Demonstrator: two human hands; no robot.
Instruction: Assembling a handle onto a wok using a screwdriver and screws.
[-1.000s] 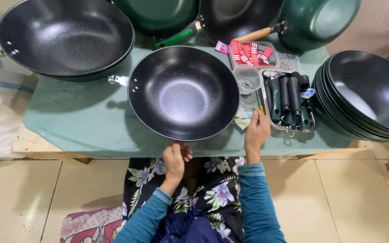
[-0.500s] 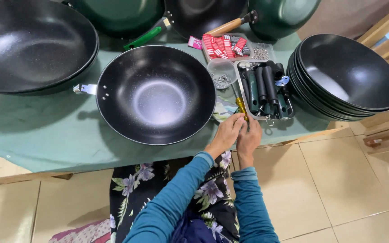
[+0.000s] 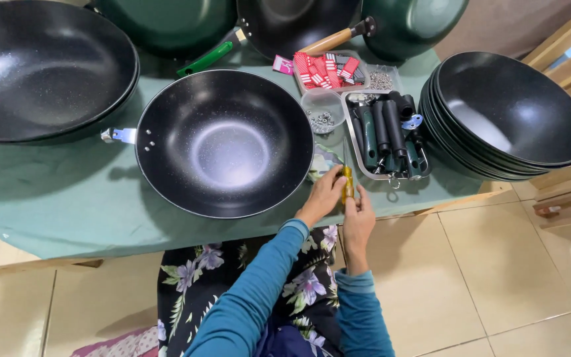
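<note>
Screwdriver [image 3: 347, 180]: yellow handle, thin metal tip; it sits at the near edge of the surface [image 3: 67, 211], just right of the big black pan [image 3: 225, 142].
Which way it points: long side runs away from the person, tip toward the tray of black handles [image 3: 386, 135].
Left hand [image 3: 322, 196]: fingers curled on the handle's left side, gripping it.
Right hand [image 3: 358, 213]: closed on the handle's low end, from the right.
Nearer hand: both touch it; neither is nearer.
Close by: small clear tub of screws [image 3: 323, 112], stack of black pans [image 3: 510, 116].
</note>
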